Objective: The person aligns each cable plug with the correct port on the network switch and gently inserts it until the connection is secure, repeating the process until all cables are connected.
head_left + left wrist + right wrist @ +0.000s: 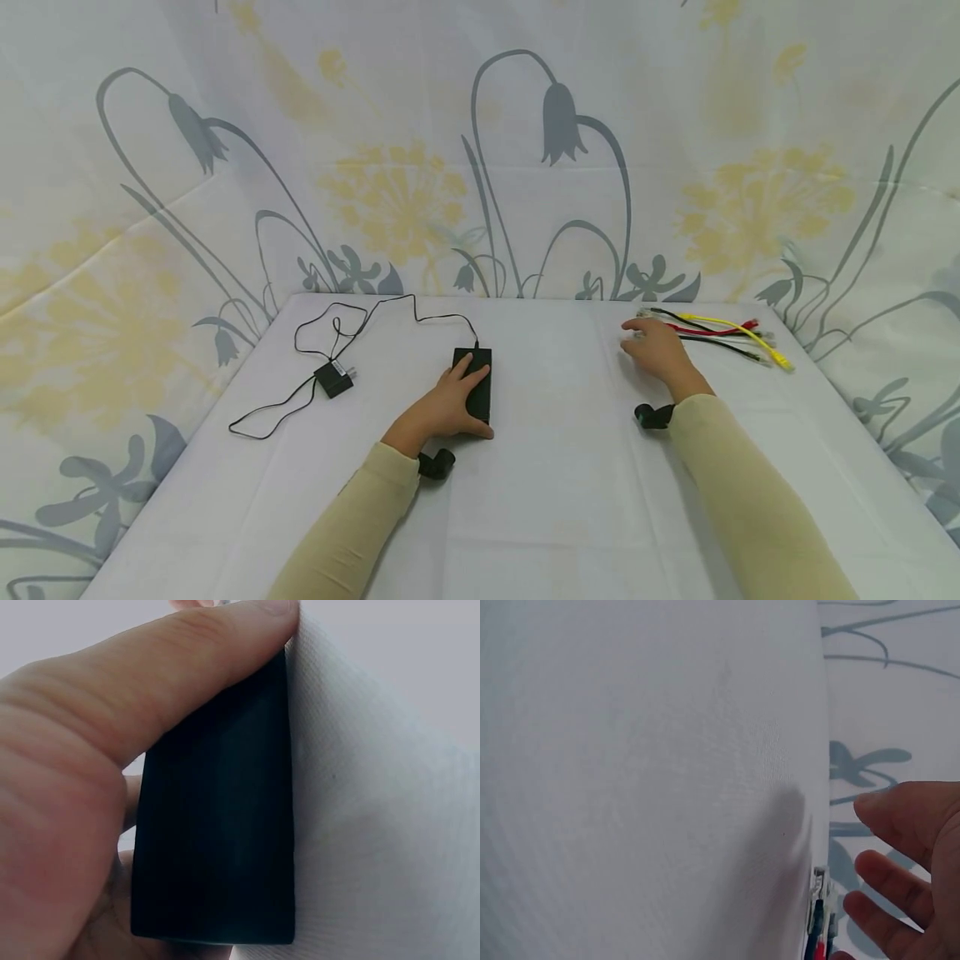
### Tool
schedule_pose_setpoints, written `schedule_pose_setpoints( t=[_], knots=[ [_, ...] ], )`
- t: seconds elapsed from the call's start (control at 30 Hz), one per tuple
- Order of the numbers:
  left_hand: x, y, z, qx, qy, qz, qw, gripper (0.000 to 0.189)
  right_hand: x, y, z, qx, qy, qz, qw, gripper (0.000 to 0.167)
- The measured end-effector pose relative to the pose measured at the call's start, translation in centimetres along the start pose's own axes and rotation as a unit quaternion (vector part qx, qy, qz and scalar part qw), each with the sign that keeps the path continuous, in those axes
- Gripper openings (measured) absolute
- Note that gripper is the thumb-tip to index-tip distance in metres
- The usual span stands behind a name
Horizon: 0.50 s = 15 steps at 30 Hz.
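A flat black box lies on the white table, left of centre, with a thin black cord entering its far end. My left hand holds it, the fingers over its far part and the thumb by the near end. In the left wrist view, the thumb crosses the box, while other fingers show behind its left side. My right hand hovers with parted fingers beside a bundle of short cables, yellow, red and black. Clear plugs show below its fingertips in the right wrist view; nothing is between them.
A black power adapter lies at the left with its thin cord looped over the table. Dark wrist camera mounts sit at both wrists. A flower-patterned curtain hangs behind and at both sides.
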<state>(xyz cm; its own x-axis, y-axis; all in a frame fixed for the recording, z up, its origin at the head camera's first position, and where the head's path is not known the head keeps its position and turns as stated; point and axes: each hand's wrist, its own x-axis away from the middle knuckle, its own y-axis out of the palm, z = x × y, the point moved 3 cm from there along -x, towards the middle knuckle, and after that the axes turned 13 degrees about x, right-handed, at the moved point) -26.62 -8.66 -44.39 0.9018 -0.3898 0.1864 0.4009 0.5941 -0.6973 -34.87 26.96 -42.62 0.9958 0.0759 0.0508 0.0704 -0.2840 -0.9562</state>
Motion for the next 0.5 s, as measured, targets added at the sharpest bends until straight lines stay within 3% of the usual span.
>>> schedule_pose_setpoints(
  t=[0.5],
  knots=[
    [0.2, -0.2, 0.2, 0.007, 0.002, -0.004, 1.0000, 0.105, -0.6, -0.6, 1.5, 0.015, -0.011, 0.007, 0.9998, 0.046]
  ],
)
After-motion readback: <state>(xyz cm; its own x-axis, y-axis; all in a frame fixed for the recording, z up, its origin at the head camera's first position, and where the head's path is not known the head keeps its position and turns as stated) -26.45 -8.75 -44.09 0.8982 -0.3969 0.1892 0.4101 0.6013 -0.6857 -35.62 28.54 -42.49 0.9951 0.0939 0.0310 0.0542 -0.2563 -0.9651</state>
